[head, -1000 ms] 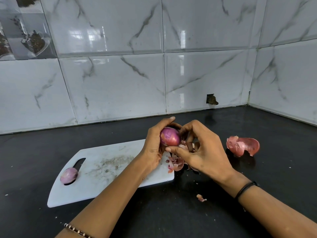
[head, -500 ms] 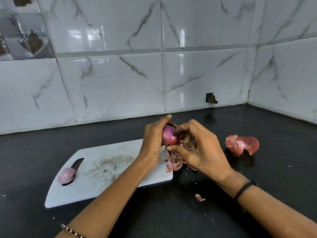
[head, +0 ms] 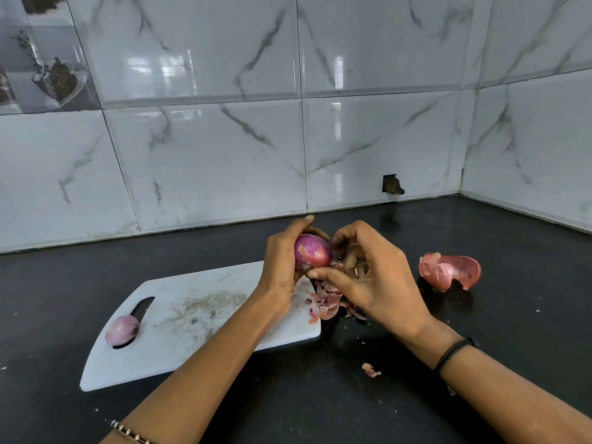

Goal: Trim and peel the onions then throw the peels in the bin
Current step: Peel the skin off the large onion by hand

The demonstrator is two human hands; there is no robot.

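Left hand (head: 282, 267) still grips onion (head: 312, 253); right hand (head: 378, 277) uncovered it, now pinching skin at its 6 o'clock; peeling unfinished.

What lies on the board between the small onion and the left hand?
Only bare cutting board, smeared with greyish crumbs; the head view shows it.

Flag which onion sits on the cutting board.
The pale onion over the board's handle slot; the redder onion is gripped in the left hand.

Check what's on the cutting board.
A pale onion at the handle slot, peel scraps at the right edge. The left hand and forearm hide part of the cutting board.
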